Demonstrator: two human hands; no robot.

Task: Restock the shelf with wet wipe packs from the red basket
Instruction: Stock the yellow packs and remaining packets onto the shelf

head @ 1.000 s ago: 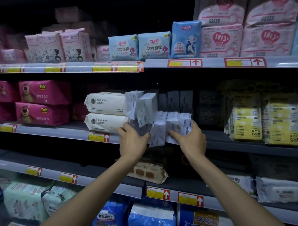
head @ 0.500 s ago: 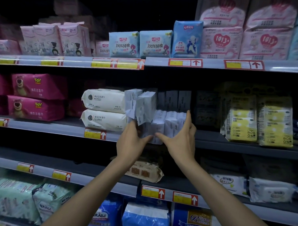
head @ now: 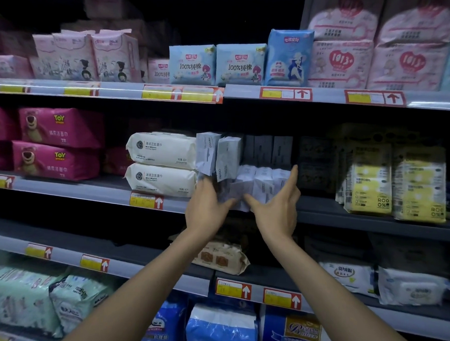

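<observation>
While both grips are flat against the row of wet wipe packs (head: pixel 263 181), nothing's actually pinched, so this is the sketchy bit. The left grip (head: pixel 206 208) has its fingers pointing up under two leaning packs (head: pixel 228 157) just above it. The right grip (head: pixel 276 208) presses open-palmed on the row's right end, fingers straight. My guess: ease off the left grip and those leaners tip forward off the shelf (head: pixel 345 214). The crumpled front pack (head: pixel 239 196) between the grips looks close to the lip, so it could slide too. Big white packs (head: pixel 161 179) left of the left grip leave no slack. Red basket isn't in view.
</observation>
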